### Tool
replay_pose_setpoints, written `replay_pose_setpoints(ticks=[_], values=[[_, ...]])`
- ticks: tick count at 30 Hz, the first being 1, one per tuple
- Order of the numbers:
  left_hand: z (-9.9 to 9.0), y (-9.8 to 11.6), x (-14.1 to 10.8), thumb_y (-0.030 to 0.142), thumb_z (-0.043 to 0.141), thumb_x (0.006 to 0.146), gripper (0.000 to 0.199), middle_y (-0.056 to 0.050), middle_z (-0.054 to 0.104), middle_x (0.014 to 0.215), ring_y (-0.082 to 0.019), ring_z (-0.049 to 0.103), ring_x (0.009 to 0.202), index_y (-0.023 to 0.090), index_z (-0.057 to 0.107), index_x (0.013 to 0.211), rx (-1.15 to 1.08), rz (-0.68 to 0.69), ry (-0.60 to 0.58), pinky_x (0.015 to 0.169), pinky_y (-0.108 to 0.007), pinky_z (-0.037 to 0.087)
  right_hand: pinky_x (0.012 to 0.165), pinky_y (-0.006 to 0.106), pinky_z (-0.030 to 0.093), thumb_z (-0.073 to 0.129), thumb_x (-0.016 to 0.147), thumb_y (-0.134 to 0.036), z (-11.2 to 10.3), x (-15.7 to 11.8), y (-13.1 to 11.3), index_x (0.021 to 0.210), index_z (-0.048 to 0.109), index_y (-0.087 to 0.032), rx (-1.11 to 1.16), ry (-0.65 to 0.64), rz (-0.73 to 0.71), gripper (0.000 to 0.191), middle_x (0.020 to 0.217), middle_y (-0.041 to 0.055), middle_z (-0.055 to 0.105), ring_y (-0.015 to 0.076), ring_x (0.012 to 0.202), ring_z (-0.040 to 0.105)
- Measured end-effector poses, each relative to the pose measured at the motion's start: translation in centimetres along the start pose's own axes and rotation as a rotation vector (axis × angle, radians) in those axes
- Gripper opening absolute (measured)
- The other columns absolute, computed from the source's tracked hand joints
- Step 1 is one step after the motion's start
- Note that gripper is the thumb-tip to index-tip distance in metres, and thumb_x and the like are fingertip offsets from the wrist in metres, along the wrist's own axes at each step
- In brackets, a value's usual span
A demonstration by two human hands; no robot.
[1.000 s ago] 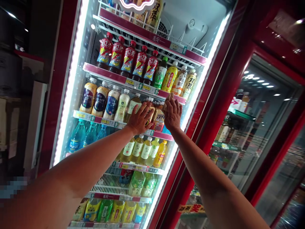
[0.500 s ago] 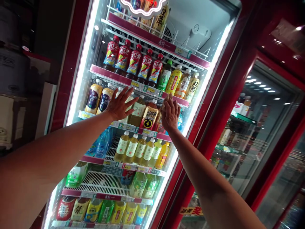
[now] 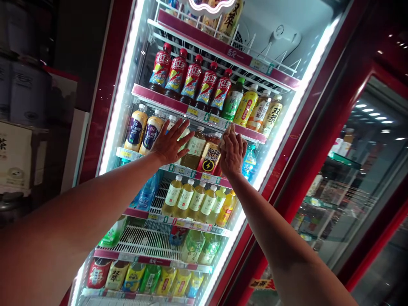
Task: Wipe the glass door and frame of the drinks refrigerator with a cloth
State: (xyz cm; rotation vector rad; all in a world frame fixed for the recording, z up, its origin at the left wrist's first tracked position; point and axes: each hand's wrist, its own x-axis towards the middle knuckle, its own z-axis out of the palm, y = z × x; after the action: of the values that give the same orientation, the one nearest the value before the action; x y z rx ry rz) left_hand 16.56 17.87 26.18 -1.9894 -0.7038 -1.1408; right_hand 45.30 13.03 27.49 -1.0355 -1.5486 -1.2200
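Observation:
My left hand [image 3: 172, 142] lies with fingers spread, apparently flat against the glass door of a lit drinks fridge, in front of the middle shelf. Behind it are white-capped bottles, partly covered by the fingers. To its right, my right hand [image 3: 234, 153] is bent over a crumpled beige cloth [image 3: 231, 128], seemingly pressed to the same glass; most of the cloth is hidden under the fingers. Between the hands show a pale-labelled bottle [image 3: 196, 146] and an energy drink bottle [image 3: 209, 158]. A blue bottle [image 3: 249, 163] stands just right of my right hand.
Red-capped bottles [image 3: 191, 78] line the shelf above, with yellow-green drinks [image 3: 186, 199] below. A red fridge frame [image 3: 287, 170] borders the right side, beside another glass-fronted cooler [image 3: 331, 187]. Cardboard boxes [image 3: 19, 157] are stacked in the dark at left.
The whole view has shifted, so the fridge appears farther right. Against the shelves, my right hand has moved slightly left, uncovering more of the blue bottle. My left hand stays at nearly the same spot.

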Motion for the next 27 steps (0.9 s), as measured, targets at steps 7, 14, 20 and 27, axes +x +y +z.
replay_pose_setpoints(ticks=[7,14,20,27], values=[[0.4,-0.1,-0.2,0.049,0.048,0.098,0.071,-0.01,0.007,0.175,-0.029,0.002,0.163,0.027,0.028,0.163,-0.009,0.011,0.015,0.131,-0.061,-0.004,0.126,0.063,0.025,0.037,0.103,-0.03,-0.4,1.4,-0.7,0.16,0.036,-0.033,-0.002,-0.071,-0.027,0.057,0.166,0.0059,0.042,0.0309,0.159,0.026],[0.7,-0.3,-0.4,0.048,0.045,0.098,0.077,-0.012,0.01,0.175,-0.029,0.003,0.163,0.018,0.02,0.165,-0.018,0.028,0.034,0.132,-0.058,-0.005,0.126,0.059,0.025,0.037,0.103,-0.027,0.9,0.9,-3.0,0.159,0.039,-0.03,-0.028,-0.028,-0.007,0.057,0.166,0.0063,0.042,0.0295,0.16,0.024],[0.4,-0.1,-0.4,0.048,0.035,0.101,0.078,-0.015,0.011,0.174,-0.029,0.001,0.163,0.007,0.014,0.165,-0.011,0.014,0.001,0.133,-0.057,-0.006,0.126,0.058,0.026,0.037,0.102,-0.027,0.9,2.1,-3.3,0.157,0.042,-0.026,-0.062,-0.046,-0.045,0.056,0.165,0.0072,0.044,0.0288,0.158,0.029],[0.3,0.1,-0.4,0.046,0.034,0.101,0.078,-0.017,0.01,0.174,-0.029,0.001,0.163,0.008,0.011,0.165,-0.069,0.008,0.018,0.133,-0.056,-0.006,0.125,0.06,0.026,0.039,0.102,-0.03,1.8,2.6,-5.7,0.157,0.043,-0.027,-0.048,-0.039,-0.003,0.055,0.167,0.0076,0.042,0.0298,0.159,0.025]])
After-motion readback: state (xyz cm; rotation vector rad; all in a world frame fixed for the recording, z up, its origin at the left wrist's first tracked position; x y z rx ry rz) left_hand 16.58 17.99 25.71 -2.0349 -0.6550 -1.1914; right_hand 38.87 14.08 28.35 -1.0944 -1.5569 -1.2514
